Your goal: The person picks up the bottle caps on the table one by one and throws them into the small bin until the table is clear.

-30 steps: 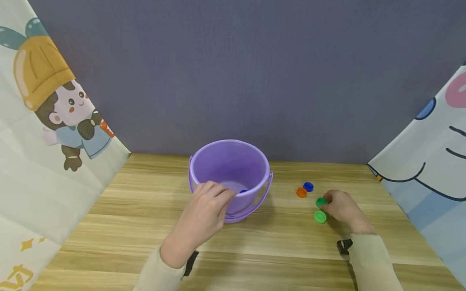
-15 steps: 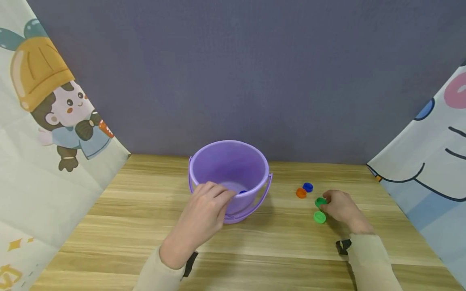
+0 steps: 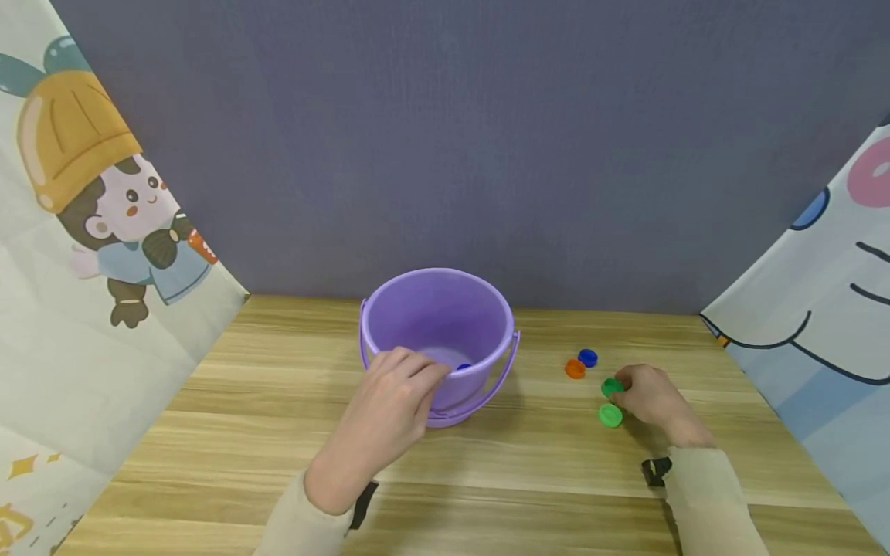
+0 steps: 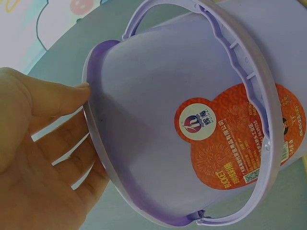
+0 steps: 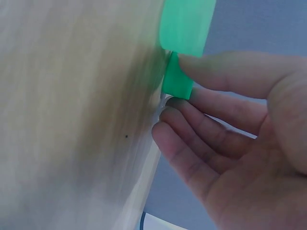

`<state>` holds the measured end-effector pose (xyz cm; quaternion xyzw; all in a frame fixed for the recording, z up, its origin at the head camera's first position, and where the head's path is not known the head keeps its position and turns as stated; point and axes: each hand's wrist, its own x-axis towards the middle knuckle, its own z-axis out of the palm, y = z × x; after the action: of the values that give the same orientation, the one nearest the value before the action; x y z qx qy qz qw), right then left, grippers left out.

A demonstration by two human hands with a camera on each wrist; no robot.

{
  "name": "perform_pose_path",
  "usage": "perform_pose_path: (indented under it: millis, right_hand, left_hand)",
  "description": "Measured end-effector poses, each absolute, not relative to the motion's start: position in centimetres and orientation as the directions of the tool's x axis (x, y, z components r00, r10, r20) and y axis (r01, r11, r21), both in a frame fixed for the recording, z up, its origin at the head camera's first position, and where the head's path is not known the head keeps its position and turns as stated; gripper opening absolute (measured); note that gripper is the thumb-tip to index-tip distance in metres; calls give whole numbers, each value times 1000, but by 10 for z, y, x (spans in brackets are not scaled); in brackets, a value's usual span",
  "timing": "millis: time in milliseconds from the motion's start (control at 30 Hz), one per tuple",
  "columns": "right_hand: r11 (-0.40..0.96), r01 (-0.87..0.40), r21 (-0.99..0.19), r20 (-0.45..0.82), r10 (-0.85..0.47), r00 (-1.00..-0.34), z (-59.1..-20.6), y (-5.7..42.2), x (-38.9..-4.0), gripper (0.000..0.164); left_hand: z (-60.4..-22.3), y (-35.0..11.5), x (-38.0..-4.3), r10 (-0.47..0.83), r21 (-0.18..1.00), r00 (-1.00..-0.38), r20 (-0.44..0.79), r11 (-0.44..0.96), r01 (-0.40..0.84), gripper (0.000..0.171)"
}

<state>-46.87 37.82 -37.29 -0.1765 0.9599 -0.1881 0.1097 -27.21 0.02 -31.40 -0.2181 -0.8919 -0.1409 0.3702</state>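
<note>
My left hand [image 3: 389,401] grips the near rim of a purple bucket [image 3: 445,309]. In the left wrist view its thumb presses the outer side of the rim, while the fingers reach over to the inside. A blue piece [image 3: 464,366] shows on the bucket's floor, mostly hidden by the rim. Over to the right, my right hand [image 3: 650,394] pinches a dark green bottle cap [image 3: 612,388] between thumb and fingers, at the tabletop. A light green bottle cap [image 3: 610,415] lies just in front of it. In the right wrist view the dark green cap [image 5: 177,79] appears against the thumb tip.
An orange bottle cap [image 3: 575,369] and a blue bottle cap [image 3: 587,357] lie close together between the bucket and my right hand. The bucket's handle [image 3: 511,363] hangs down on the near side. A grey panel [image 3: 445,139] stands behind the wooden table [image 3: 229,432], with printed sheets at both sides.
The dark green cap is now slightly tilted in my right fingers, where it lay flatter before. My left hand and the bucket have stayed in place.
</note>
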Motion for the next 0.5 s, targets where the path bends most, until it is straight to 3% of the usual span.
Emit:
perform_pose_path:
  millis: [500]
  right_hand:
    - [845,-298,-444,-124,-387,-914,-374,379,-467,49]
  left_hand:
    - [-316,0,-272,285,90,-628,724,864,496,20]
